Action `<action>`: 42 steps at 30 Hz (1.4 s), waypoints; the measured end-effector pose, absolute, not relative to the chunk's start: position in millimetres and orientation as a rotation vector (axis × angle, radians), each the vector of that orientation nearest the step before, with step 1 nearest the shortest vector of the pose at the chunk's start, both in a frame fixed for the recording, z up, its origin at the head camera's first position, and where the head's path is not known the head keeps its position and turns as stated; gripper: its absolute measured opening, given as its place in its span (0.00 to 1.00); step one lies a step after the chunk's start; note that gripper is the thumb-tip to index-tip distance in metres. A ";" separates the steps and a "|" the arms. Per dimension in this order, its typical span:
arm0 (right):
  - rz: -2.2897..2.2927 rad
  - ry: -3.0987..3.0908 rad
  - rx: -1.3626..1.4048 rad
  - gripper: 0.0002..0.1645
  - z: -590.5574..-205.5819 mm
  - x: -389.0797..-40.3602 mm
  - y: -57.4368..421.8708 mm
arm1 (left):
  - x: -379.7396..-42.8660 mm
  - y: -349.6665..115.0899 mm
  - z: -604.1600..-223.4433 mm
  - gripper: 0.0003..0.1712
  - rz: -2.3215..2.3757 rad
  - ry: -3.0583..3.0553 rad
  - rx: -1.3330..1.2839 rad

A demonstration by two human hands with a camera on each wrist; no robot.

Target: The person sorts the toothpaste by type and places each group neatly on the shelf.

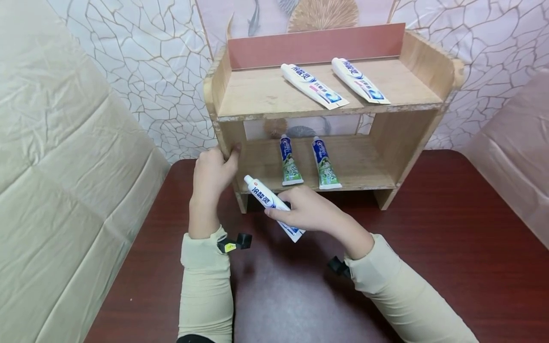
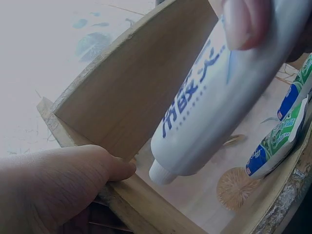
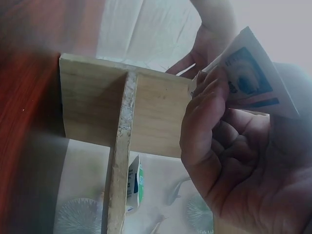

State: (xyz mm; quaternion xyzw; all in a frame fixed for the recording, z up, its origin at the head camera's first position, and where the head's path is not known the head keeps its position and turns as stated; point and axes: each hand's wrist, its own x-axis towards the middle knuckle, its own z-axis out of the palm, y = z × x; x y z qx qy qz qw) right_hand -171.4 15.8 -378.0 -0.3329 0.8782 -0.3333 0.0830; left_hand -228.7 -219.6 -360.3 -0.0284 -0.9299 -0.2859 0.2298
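My right hand (image 1: 310, 207) pinches a white toothpaste tube (image 1: 261, 191) with blue lettering, thumb on its near face. The tube slants in front of the lower left of a wooden shelf (image 1: 257, 105), its cap pointing up and left. In the left wrist view the cap end of this tube (image 2: 200, 112) hangs close over the shelf's lower compartment. From the right wrist its flat crimped end (image 3: 258, 83) sticks out past the curled fingers. My left hand (image 1: 212, 174) grips the shelf's left side panel, thumb on the inner face; its other fingers are mostly hidden outside.
Two similar white tubes, a left one (image 1: 313, 86) and a right one (image 1: 360, 82), lie on the upper board. Below, two blue-green toothpaste tubes (image 1: 289, 162) lie side by side. The shelf stands on a dark red table (image 1: 454, 228) against a patterned wall (image 1: 163, 71).
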 end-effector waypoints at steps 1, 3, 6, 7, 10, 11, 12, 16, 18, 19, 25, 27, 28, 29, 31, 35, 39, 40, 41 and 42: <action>-0.995 2.623 -0.994 0.17 -378.0 -172.4 15.7 | -228.6 -219.3 -360.0 0.30 -0.787 -2.554 -0.082; -0.996 2.625 -0.997 0.17 -377.9 -174.2 15.5 | -228.4 -218.7 -359.6 0.30 -0.787 -2.551 -0.087; -0.996 2.629 -0.994 0.17 -376.5 -176.6 14.7 | -227.3 -217.6 -358.5 0.29 -0.794 -2.549 -0.088; -0.990 2.635 -0.995 0.17 -375.7 -177.5 14.3 | -227.1 -217.5 -358.2 0.28 -0.798 -2.549 -0.087; -0.991 2.642 -0.996 0.18 -371.4 -180.3 12.2 | -226.5 -217.7 -357.8 0.29 -0.806 -2.550 -0.083; -0.992 2.648 -0.996 0.18 -369.8 -181.4 11.3 | -226.3 -218.0 -357.8 0.29 -0.805 -2.550 -0.081; -0.993 2.656 -0.992 0.18 -368.1 -182.5 10.5 | -226.1 -218.2 -357.8 0.29 -0.807 -2.551 -0.080; -1.023 2.659 -0.960 0.19 -360.6 -186.9 6.9 | -226.2 -219.8 -359.3 0.29 -0.807 -2.550 -0.083; -1.029 2.667 -0.946 0.20 -357.2 -189.7 5.4 | -226.8 -220.4 -360.2 0.28 -0.808 -2.552 -0.085; -1.034 2.667 -0.942 0.21 -355.7 -191.2 4.7 | -227.1 -220.6 -360.7 0.28 -0.810 -2.553 -0.086; -1.059 2.673 -0.944 0.21 -352.1 -201.9 2.4 | -228.7 -220.6 -360.7 0.25 -0.799 -2.542 -0.097; -1.060 2.681 -0.939 0.21 -352.0 -205.1 1.9 | -229.0 -220.0 -360.0 0.24 -0.796 -2.538 -0.104; -1.060 2.683 -0.936 0.21 -352.2 -206.6 1.6 | -228.9 -219.8 -359.7 0.24 -0.793 -2.536 -0.106; -1.056 2.688 -0.935 0.21 -352.4 -207.9 1.3 | -228.8 -219.8 -359.6 0.24 -0.792 -2.535 -0.108; -1.050 2.701 -0.930 0.21 -352.6 -210.4 0.7 | -228.5 -219.8 -359.4 0.25 -0.792 -2.537 -0.105; -1.033 2.727 -0.919 0.22 -350.9 -213.3 1.4 | -227.7 -219.6 -359.0 0.25 -0.792 -2.542 -0.100; -1.002 2.754 -0.916 0.22 -345.7 -217.0 2.5 | -227.2 -219.1 -358.3 0.25 -0.796 -2.538 -0.106; -0.994 2.760 -0.916 0.22 -344.0 -218.5 2.5 | -226.9 -219.2 -358.4 0.25 -0.797 -2.538 -0.105; -0.986 2.765 -0.910 0.22 -342.4 -220.3 2.5 | -226.7 -219.4 -358.6 0.25 -0.799 -2.538 -0.103; -0.983 2.768 -0.899 0.22 -340.5 -221.9 2.5 | -226.5 -219.5 -358.9 0.24 -0.798 -2.538 -0.103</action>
